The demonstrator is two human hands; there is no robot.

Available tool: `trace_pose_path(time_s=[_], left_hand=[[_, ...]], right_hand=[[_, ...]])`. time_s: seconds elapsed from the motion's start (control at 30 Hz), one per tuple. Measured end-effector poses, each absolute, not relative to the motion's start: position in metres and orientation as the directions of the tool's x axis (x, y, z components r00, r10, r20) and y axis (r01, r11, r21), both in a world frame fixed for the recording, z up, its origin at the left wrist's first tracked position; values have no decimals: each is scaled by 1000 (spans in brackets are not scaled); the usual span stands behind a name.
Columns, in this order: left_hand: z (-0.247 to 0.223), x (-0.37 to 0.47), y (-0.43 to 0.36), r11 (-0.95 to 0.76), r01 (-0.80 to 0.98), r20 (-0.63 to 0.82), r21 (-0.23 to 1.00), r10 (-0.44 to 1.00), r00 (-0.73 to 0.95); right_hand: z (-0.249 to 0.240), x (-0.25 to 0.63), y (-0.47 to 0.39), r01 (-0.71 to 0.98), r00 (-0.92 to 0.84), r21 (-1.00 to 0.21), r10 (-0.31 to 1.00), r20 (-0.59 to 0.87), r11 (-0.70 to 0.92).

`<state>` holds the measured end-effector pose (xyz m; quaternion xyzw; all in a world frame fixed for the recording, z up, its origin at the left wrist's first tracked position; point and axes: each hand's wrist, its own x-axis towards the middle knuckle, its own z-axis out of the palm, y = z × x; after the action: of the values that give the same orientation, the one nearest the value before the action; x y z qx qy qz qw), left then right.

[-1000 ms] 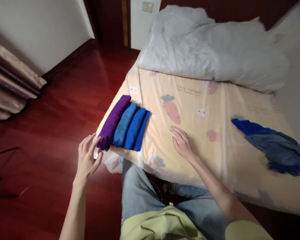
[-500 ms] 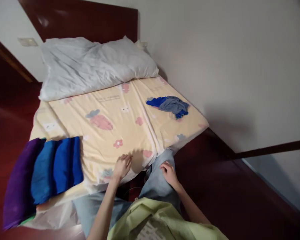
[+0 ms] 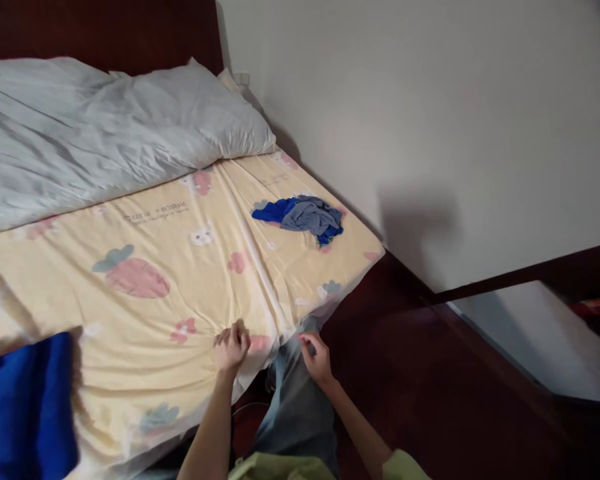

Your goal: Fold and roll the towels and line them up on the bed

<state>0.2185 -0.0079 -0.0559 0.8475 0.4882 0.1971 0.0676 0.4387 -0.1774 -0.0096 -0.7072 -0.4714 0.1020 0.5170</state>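
My left hand (image 3: 231,347) presses on the yellow patterned sheet (image 3: 205,287) near the bed's front edge, its fingers curled; creases run leftward from it, and whether cloth is pinched under the fingers is hidden. Over my jeans by the bed corner, my right hand (image 3: 316,357) has its thumb and forefinger curved toward each other beside the sheet's edge; what lies between the fingertips is too small to name. A crumpled blue and grey cloth (image 3: 310,217) lies on the right part of the bed, beyond both hands.
Folded blue cloth (image 3: 55,407) rests at the bed's near left. A large grey-white pillow or quilt (image 3: 130,127) lies at the head, below a dark red headboard (image 3: 105,33). A pale wall (image 3: 430,120) rises along the right side, above dark red floor (image 3: 405,373).
The view has turned right, so the purple and teal folded cloths have left it. My left hand now presses into the sheet, with more creases; my right hand has moved from my thigh toward the sheet's edge.
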Motion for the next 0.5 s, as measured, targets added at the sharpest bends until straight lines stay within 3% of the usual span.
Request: trace_pose_path(time_s=[0.17, 0.27, 0.4, 0.5], left_hand=[[-65, 218, -4, -598, 768, 422, 228, 772, 476], [-68, 218, -3, -622, 756, 457, 203, 743, 488], [-76, 215, -3, -646, 739, 477, 188, 718, 506], [-83, 213, -4, -635, 741, 461, 219, 736, 496]], right_hand=[[31, 537, -58, 669, 604, -739, 640, 474, -84], [60, 607, 29, 727, 623, -644, 623, 473, -237], [85, 678, 109, 669, 729, -522, 603, 324, -529], [93, 701, 139, 627, 755, -480, 631, 180, -614]])
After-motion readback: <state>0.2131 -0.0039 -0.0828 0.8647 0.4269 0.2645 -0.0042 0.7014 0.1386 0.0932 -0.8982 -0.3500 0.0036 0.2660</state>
